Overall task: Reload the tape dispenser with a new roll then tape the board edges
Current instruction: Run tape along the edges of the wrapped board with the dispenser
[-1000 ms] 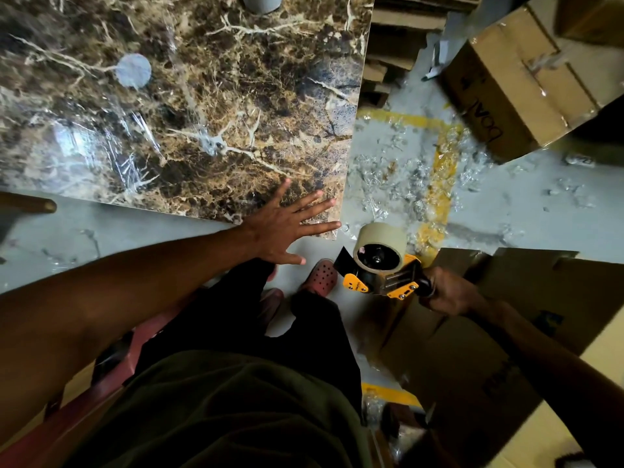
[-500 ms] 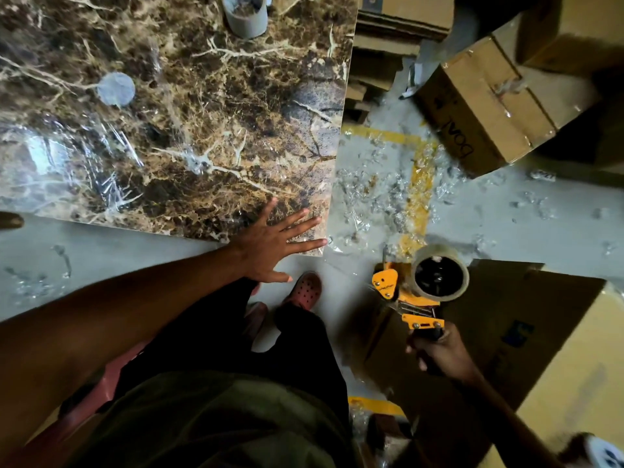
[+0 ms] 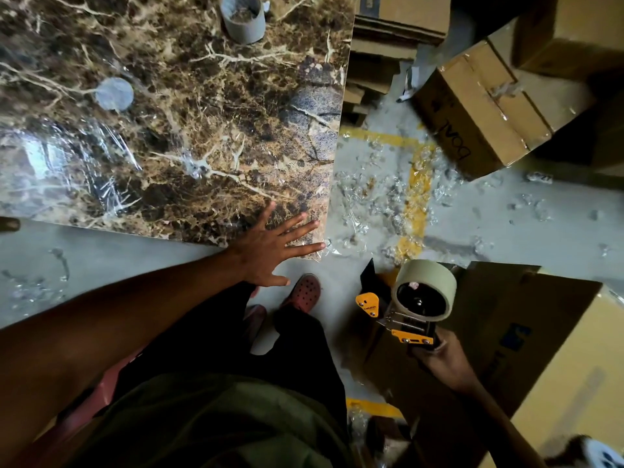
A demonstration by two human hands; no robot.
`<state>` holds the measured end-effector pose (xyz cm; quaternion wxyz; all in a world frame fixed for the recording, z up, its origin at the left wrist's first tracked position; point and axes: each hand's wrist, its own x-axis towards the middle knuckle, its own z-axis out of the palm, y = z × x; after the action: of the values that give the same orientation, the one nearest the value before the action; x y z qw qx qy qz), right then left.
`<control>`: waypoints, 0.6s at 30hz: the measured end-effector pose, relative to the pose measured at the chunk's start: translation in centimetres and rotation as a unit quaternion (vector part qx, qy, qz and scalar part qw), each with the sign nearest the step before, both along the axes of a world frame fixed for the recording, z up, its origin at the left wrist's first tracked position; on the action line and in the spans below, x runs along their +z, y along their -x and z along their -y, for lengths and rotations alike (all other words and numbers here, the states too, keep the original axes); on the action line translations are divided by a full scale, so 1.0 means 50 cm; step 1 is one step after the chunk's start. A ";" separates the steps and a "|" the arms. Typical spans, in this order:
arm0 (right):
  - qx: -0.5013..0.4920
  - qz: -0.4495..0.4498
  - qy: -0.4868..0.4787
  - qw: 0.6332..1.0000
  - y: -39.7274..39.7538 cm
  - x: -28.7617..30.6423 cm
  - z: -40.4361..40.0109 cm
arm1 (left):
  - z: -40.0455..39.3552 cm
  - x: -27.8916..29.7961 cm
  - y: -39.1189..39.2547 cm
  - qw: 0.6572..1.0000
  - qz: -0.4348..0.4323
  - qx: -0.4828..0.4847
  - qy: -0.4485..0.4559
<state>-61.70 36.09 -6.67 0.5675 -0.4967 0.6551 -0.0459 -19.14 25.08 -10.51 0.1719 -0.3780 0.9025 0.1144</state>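
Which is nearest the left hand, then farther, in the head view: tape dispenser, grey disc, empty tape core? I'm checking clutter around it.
From the left hand, pressed on the board's near corner:
1. Tape dispenser, to its right, held.
2. Grey disc, up-left on the board.
3. Empty tape core, at the board's far edge.

olive green top [image 3: 209,423], black trousers [image 3: 304,349], red perforated clogs [image 3: 304,292], bare forearms.

1. The dark brown marble-patterned board [image 3: 175,123] looks glossy, under wrinkled clear film.
2. The orange-and-black tape dispenser [image 3: 395,315] looks like hard plastic with small bare metal parts.
3. Its beige tape roll [image 3: 426,282] is smooth and matt.
4. The brown cardboard box [image 3: 479,109] is matt.
5. The grey concrete floor [image 3: 506,224] is dull and scuffed.
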 end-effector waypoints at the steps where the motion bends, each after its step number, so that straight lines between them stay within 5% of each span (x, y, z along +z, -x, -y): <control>1: 0.019 -0.024 0.010 0.999 0.006 -0.002 0.000 | 0.001 0.000 0.001 1.000 0.000 0.000 -0.002; 8: 0.170 -0.075 0.095 0.978 0.007 -0.003 0.015 | 0.003 0.000 0.001 1.000 0.005 0.006 -0.019; 13: 0.185 -0.174 0.008 0.967 -0.029 -0.025 -0.017 | 0.004 0.000 0.000 1.000 0.001 0.011 -0.023; 18: 0.112 -0.107 -0.034 0.987 -0.041 -0.034 -0.037 | 0.006 0.002 -0.001 1.000 -0.006 0.013 -0.027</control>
<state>-59.63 37.95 -8.36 0.5124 -0.5489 0.6537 0.0936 -19.09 24.77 -10.40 0.1751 -0.3840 0.8953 0.1427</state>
